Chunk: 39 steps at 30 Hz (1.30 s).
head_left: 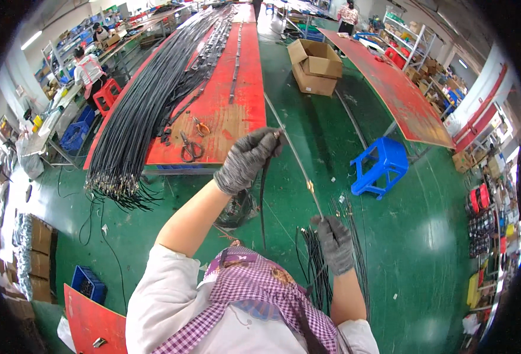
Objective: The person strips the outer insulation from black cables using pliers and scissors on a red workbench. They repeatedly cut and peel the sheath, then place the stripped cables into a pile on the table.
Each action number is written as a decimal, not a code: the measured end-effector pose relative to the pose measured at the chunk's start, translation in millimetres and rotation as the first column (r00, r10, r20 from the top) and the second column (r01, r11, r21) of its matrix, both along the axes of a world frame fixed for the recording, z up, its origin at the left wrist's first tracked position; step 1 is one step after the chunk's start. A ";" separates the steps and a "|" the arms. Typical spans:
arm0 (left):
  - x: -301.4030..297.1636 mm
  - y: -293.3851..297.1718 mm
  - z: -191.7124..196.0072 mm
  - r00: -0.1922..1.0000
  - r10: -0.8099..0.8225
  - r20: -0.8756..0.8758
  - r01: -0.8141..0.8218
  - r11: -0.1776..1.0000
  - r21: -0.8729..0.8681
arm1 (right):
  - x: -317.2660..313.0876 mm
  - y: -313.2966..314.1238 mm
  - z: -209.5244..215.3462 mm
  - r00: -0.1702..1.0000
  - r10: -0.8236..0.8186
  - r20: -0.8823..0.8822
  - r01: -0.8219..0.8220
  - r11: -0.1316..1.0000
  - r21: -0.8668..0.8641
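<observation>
My left hand (pixel 247 160), in a grey glove, is raised beside the table's near right corner with its fingers closed in a pinch. A black cable (pixel 263 203) hangs down from it. My right hand (pixel 335 245), also gloved, is lower and to the right, closed on a long thin metal rod (pixel 296 152). The rod slants up and away past my left fingertips; whether they touch it I cannot tell. A small brass-coloured piece (pixel 310 186) sits on the rod above my right hand. More black cables (pixel 315 253) hang beside my right forearm.
Many long black cables (pixel 136 112) lie along the red table (pixel 246 71), ends over its near edge. Scissors (pixel 191 148) and orange-handled pliers (pixel 201 127) rest there. A cardboard box (pixel 315 68), blue stool (pixel 381 165) and second red table (pixel 390 79) stand right. Other people work farther back.
</observation>
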<state>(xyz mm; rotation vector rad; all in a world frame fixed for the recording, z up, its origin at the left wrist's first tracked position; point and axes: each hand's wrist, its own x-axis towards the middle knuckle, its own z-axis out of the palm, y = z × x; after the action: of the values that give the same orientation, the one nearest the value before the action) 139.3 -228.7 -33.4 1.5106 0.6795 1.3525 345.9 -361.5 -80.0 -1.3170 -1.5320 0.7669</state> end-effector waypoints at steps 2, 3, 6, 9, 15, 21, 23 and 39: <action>18.1 -15.5 -11.3 0.993 -0.105 -0.044 0.106 0.994 0.019 | -4.2 9.3 3.2 0.999 -0.028 0.046 0.024 0.996 0.090; 28.5 -24.0 -18.0 0.986 -0.155 -0.066 0.157 0.987 0.036 | -6.6 14.7 5.5 0.999 -0.037 0.019 0.035 0.994 0.102; 49.5 -39.5 -30.3 0.985 -0.133 0.109 0.145 0.984 -0.104 | -10.2 30.2 17.6 0.996 0.012 0.085 -0.029 0.979 0.201; 55.5 -47.9 -36.0 0.977 -0.126 0.170 0.144 0.985 -0.096 | -13.8 34.5 32.2 0.977 0.117 -0.179 -0.122 0.992 -0.015; 60.7 -46.7 -46.6 0.987 -0.115 0.110 0.131 0.980 -0.151 | -12.8 37.5 50.2 0.883 0.221 -0.413 -0.241 0.971 0.004; 55.2 -44.7 -48.8 0.894 -0.437 0.093 0.426 0.771 -0.473 | 31.9 49.9 69.1 0.826 0.480 -0.296 -0.556 0.780 -0.285; 59.0 -48.5 -49.1 0.851 -0.502 0.155 0.507 0.709 -0.491 | 40.9 53.7 73.9 0.826 0.534 -0.178 -0.560 0.746 -0.360; 58.6 -64.6 -47.8 0.974 -0.207 -0.092 0.162 0.919 -0.359 | 53.4 50.5 64.9 0.944 0.255 -0.210 -0.289 0.946 -0.148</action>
<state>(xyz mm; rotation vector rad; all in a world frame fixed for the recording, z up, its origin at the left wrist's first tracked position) 198.0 -293.3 -81.2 1.3411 0.7906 0.9396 399.3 -310.9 -15.2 -1.1317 -1.5376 1.1947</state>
